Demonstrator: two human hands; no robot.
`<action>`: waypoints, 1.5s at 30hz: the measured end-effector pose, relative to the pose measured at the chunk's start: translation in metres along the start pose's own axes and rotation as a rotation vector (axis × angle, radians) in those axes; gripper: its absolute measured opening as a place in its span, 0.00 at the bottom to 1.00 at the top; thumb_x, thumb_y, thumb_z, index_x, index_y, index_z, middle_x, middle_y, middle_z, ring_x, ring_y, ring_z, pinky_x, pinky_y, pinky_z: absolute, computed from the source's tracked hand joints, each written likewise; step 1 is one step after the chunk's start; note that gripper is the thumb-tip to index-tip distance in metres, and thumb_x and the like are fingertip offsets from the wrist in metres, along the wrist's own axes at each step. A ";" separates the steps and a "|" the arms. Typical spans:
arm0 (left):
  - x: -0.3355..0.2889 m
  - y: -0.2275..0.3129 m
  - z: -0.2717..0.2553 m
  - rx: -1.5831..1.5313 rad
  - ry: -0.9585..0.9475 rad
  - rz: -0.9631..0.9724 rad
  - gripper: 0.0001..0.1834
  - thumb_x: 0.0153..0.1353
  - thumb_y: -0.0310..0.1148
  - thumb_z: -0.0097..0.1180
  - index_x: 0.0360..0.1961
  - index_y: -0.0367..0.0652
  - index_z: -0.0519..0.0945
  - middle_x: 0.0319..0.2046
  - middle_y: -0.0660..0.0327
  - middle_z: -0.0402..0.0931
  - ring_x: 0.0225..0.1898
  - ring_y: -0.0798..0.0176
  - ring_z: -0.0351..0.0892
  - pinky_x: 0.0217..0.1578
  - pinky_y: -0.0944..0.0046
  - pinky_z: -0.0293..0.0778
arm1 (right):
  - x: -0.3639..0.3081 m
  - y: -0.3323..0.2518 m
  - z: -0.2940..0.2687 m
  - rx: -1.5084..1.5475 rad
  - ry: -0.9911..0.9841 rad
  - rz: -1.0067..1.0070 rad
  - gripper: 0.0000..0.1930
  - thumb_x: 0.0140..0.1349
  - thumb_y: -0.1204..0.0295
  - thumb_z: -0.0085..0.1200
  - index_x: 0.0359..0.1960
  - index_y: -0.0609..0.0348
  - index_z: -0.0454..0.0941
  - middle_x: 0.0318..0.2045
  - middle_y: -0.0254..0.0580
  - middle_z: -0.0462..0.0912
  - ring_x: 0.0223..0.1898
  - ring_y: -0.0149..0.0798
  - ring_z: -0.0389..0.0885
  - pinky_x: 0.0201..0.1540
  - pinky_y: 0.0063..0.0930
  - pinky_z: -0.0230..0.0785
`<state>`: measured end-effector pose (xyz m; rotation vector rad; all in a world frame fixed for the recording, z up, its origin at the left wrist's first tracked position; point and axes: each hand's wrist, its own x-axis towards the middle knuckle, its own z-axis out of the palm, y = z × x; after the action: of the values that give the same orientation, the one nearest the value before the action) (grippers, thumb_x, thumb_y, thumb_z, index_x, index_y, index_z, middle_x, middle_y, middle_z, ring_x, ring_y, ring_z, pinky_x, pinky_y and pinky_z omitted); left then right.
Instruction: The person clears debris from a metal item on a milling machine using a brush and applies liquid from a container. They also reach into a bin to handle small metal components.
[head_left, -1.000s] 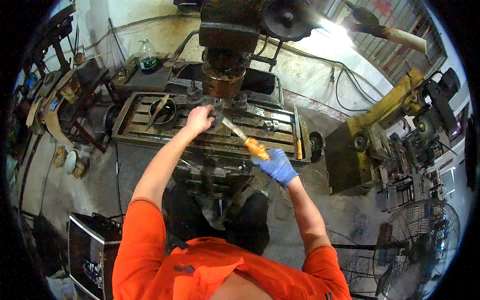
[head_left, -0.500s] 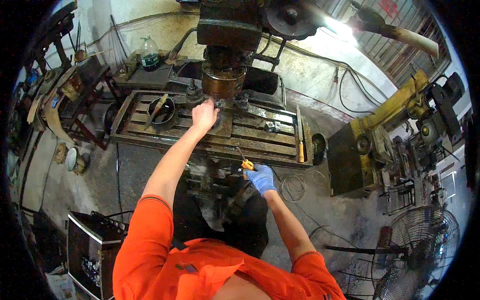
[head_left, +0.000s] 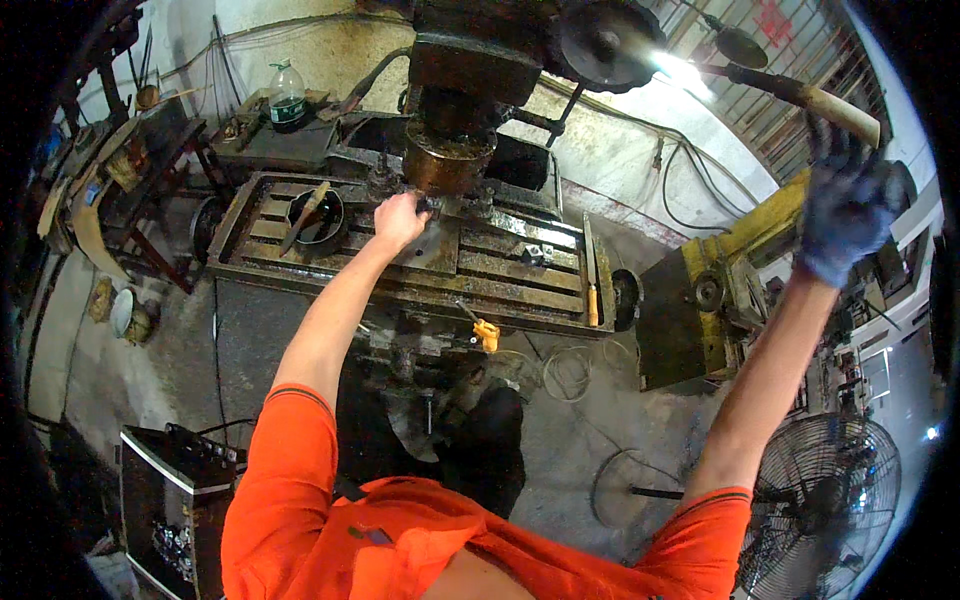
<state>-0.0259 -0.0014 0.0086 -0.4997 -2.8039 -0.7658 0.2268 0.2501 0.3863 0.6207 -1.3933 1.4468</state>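
Note:
My bare left hand (head_left: 400,220) is closed just below the brown cylindrical spindle head (head_left: 448,158) of a milling machine; what its fingers hold, if anything, is hidden. Raised at the far right, my right hand (head_left: 848,215) wears a blue-grey glove, its fingers stretched up and apart. It appears near the pale grip of a long lever (head_left: 828,108), and I cannot tell whether they touch. A yellow air blow gun (head_left: 486,335) with a thin nozzle rests at the front edge of the slotted machine table (head_left: 500,290), away from both hands.
On the table are a black bowl (head_left: 322,228) with a brush across it, small metal blocks (head_left: 538,254) and a yellow-handled file (head_left: 592,300). A fan (head_left: 825,500) stands lower right. Hose coils (head_left: 567,375) lie on the floor; a dark box (head_left: 165,500) is lower left.
My right hand has let go of the yellow blow gun at the table's front edge and swung up to the far right. My left hand stays below the spindle head.

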 end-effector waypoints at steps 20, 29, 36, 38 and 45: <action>-0.016 -0.019 -0.021 -0.159 0.071 0.088 0.17 0.46 0.36 0.59 0.40 0.48 0.77 0.29 0.52 0.76 0.34 0.50 0.76 0.34 0.53 0.71 | -0.148 0.048 -0.017 -0.285 0.077 -0.218 0.17 0.60 0.61 0.37 0.18 0.58 0.60 0.21 0.42 0.69 0.33 0.41 0.70 0.57 0.54 0.52; -0.104 -0.104 -0.144 0.257 0.275 0.105 0.29 0.48 0.37 0.56 0.53 0.51 0.65 0.34 0.52 0.73 0.34 0.51 0.74 0.39 0.52 0.65 | -0.147 0.044 -0.016 -0.417 0.099 -0.270 0.16 0.60 0.63 0.34 0.18 0.59 0.60 0.22 0.43 0.70 0.35 0.44 0.72 0.50 0.42 0.60; -0.095 -0.153 -0.126 0.306 0.239 0.194 0.12 0.54 0.31 0.50 0.38 0.37 0.76 0.20 0.52 0.74 0.26 0.54 0.76 0.31 0.58 0.70 | -0.145 0.048 -0.022 -0.443 0.109 -0.264 0.17 0.60 0.61 0.37 0.21 0.61 0.65 0.30 0.49 0.76 0.38 0.47 0.74 0.48 0.42 0.62; -0.096 -0.140 -0.119 -0.257 0.305 0.000 0.11 0.55 0.29 0.47 0.38 0.36 0.76 0.19 0.55 0.74 0.23 0.60 0.75 0.26 0.62 0.70 | -0.138 0.044 -0.031 -0.336 0.030 -0.233 0.18 0.61 0.60 0.37 0.22 0.62 0.68 0.30 0.50 0.76 0.39 0.48 0.74 0.48 0.42 0.62; -0.077 -0.055 -0.058 -0.521 0.318 0.007 0.12 0.57 0.34 0.47 0.36 0.37 0.76 0.24 0.51 0.75 0.26 0.50 0.75 0.29 0.57 0.69 | -0.147 0.044 -0.018 -0.489 0.103 -0.259 0.18 0.61 0.62 0.36 0.22 0.65 0.69 0.28 0.49 0.76 0.36 0.45 0.74 0.48 0.41 0.62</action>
<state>0.0304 -0.0972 0.0122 -0.4152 -2.2971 -1.4429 0.2478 0.2300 0.2346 0.3865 -1.4542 0.8755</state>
